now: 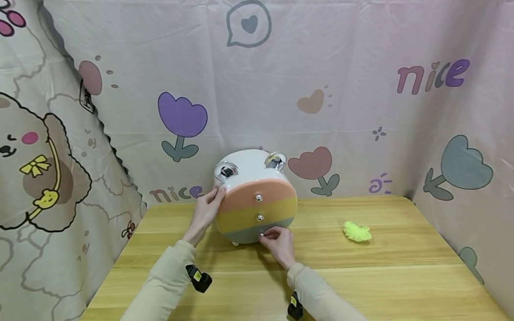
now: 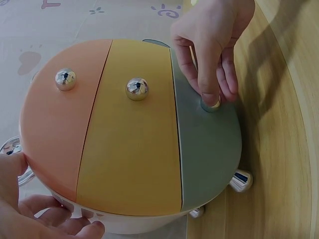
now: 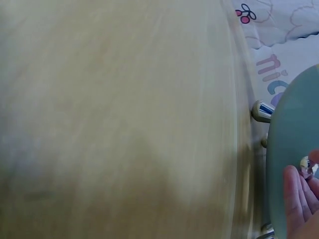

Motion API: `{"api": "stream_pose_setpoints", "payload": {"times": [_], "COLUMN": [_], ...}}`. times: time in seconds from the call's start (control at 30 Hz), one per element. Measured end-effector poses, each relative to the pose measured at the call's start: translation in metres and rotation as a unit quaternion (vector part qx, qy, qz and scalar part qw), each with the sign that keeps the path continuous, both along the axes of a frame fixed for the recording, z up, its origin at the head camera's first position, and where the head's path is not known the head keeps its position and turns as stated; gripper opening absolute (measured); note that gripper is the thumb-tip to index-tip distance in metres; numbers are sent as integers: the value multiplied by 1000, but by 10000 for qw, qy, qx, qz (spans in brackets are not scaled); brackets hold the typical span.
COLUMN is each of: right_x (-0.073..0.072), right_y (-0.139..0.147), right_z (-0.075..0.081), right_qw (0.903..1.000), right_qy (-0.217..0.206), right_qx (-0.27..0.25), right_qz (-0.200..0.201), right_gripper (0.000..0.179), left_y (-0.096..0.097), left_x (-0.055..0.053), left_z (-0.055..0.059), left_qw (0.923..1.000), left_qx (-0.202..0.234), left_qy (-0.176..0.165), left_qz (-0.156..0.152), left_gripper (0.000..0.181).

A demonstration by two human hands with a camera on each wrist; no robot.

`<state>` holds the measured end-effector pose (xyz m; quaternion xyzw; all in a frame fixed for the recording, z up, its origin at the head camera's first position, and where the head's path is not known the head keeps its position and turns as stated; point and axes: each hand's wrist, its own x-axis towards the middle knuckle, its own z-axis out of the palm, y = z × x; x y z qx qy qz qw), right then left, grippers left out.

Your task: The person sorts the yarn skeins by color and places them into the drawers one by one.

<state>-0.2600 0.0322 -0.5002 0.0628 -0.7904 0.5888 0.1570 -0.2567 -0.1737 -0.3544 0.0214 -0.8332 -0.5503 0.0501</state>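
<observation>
A small rounded drawer cabinet stands on the table, with a white body and orange, yellow and grey-green drawer fronts. Each front carries a round silver knob. My left hand holds the cabinet's left side, its fingers along the white wall in the left wrist view. With thumb and fingers, my right hand pinches the knob of the grey-green bottom drawer. A thin dark seam separates that drawer's front from the yellow drawer front. The right wrist view shows the same silver knob between fingertips at the frame's edge.
A bright yellow-green bundle of yarn lies on the wooden table to the right. Behind the cabinet hangs a printed curtain, which also covers both sides. Shiny silver feet lift the cabinet slightly off the tabletop.
</observation>
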Motion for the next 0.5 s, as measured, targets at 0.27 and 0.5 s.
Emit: {"api": "stream_pose_setpoints", "payload": {"times": [0.27, 0.5], "right_x": [3, 9], "right_y": [2, 5], "right_z": [1, 2], "right_qw": [9998, 9997], "right_qy": [-63, -138], "right_qx": [156, 102], "right_qz": [61, 184], "right_gripper": [13, 13], "left_y": [0, -1], "left_x": [-2, -3], "left_z": [0, -2], "left_qw": [10000, 10000], "left_qx": [14, -3], "left_qy": [-18, 10], "left_qz": [-17, -22], "left_gripper": [67, 66]}}
